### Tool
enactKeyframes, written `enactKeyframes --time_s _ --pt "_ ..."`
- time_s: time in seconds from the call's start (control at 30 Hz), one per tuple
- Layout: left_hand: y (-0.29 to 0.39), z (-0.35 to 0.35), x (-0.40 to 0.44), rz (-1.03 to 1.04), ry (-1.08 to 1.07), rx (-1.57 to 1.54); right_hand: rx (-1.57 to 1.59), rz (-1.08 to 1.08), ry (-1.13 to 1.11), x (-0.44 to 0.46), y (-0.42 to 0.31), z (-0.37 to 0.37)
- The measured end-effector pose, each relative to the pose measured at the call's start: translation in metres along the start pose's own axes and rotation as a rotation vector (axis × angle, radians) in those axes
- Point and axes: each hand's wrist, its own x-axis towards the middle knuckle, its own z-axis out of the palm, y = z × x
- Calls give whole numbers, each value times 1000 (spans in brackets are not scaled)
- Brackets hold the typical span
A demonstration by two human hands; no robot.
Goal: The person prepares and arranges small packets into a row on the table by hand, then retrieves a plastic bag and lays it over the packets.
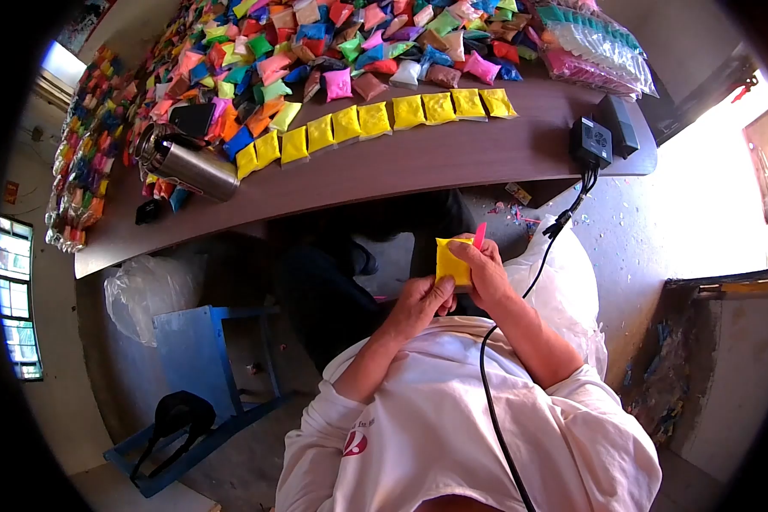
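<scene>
Above my lap, a yellow packet (453,263) is held between my two hands. My left hand (424,299) pinches its lower left edge, thumb in front. Fingers of my right hand (485,271) wrap its right side, the thumb lying across the upper part. A pink strip (480,235) sticks up from my right hand's fingers; its lower end is hidden. On the table (375,171) beyond, several yellow packets (346,125) lie in a curved row, side by side.
Many coloured packets (273,68) are heaped behind the row. A steel flask (198,169) lies at the table's left, a black box (590,141) at its right. A black cable (486,358) runs down over my shirt. White plastic bags (563,290) and a blue stool (192,358) stand below.
</scene>
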Motion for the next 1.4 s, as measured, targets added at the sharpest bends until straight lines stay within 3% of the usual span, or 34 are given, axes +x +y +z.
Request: enactKeyframes --time_s 0.5,0.57,0.7,0.8,0.9,1.0,1.07,1.2,1.4 --pt "1 3 -1 -95 1 30 -186 -45 -42 2 0 -1" --pt "3 3 -2 -98 27 20 4 48 26 -1 -3 3" --pt "-1 -2 0 -32 34 -30 17 119 -72 -3 -3 -14" --pt "1 1 0 -38 35 12 -72 -17 -1 -6 -1 -10" --pt "-1 2 1 -34 39 3 -143 -36 -76 -5 -4 -21" --pt "-5 -1 1 8 35 -78 -37 80 -88 -6 -6 -23" --pt "-6 -2 2 37 40 -100 -294 -8 -214 -7 -3 -24" --pt "-2 -1 -2 15 3 12 -260 -35 -212 -11 1 -25" --pt "5 -2 -2 48 15 -104 -220 44 -233 -15 -7 -18"
